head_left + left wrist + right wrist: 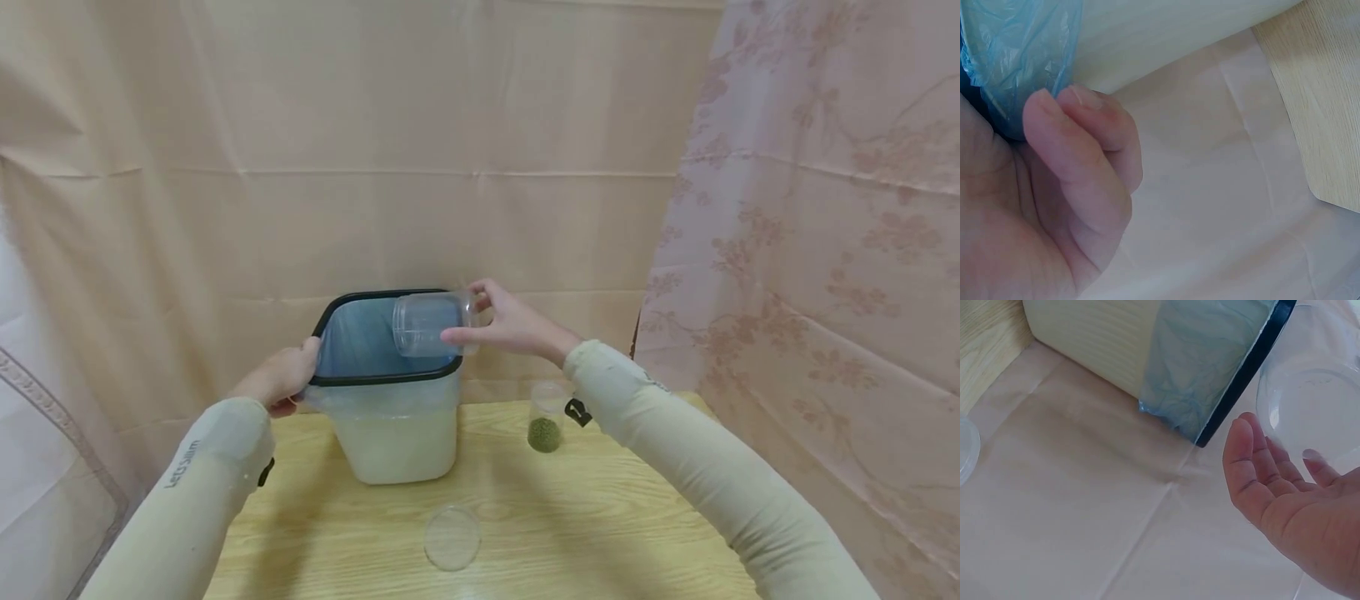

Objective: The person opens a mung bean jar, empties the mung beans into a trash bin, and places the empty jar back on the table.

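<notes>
A cream trash can with a black rim and a blue plastic bag lining it stands at the table's back. My left hand grips its rim on the left side; in the left wrist view the fingers curl beside the bag. With my right hand I hold a clear plastic jar on its side, its mouth end over the can's opening. The thumb lies along the near side of the jar, fingers behind. No contents show inside it.
On the wooden table, a clear round lid lies in front of the can. A second clear jar, partly filled with green grains, stands to the right below my right forearm. A beige curtain hangs close behind.
</notes>
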A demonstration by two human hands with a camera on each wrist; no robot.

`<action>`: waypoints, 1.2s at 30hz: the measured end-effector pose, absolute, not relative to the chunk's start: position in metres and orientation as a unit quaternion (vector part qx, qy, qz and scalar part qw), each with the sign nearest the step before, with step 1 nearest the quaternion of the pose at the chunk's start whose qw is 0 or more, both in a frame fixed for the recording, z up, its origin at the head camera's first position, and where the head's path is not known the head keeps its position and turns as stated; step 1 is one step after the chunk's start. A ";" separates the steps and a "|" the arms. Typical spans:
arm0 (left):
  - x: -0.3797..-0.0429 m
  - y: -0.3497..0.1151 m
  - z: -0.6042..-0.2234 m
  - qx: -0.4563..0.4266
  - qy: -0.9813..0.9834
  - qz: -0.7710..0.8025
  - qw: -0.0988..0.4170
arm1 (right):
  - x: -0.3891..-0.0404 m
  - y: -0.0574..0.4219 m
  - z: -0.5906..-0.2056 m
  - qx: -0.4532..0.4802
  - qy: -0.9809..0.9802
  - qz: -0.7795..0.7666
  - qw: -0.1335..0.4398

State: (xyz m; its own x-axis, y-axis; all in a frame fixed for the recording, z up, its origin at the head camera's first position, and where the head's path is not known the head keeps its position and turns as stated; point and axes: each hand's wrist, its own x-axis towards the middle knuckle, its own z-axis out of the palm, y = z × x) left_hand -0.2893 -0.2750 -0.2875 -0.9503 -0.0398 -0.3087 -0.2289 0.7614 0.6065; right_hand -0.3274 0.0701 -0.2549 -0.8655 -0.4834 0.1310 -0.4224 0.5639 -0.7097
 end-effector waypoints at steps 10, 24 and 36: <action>-0.287 -0.274 -0.286 -0.072 0.928 0.335 0.147 | -0.327 0.074 -0.254 -0.253 0.886 -0.386 0.046; -0.284 -0.277 -0.286 -0.076 0.923 0.349 0.142 | -0.326 0.073 -0.253 -0.254 0.883 -0.391 0.051; -0.284 -0.278 -0.286 -0.076 0.925 0.341 0.147 | -0.324 0.077 -0.256 -0.245 0.886 -0.389 0.064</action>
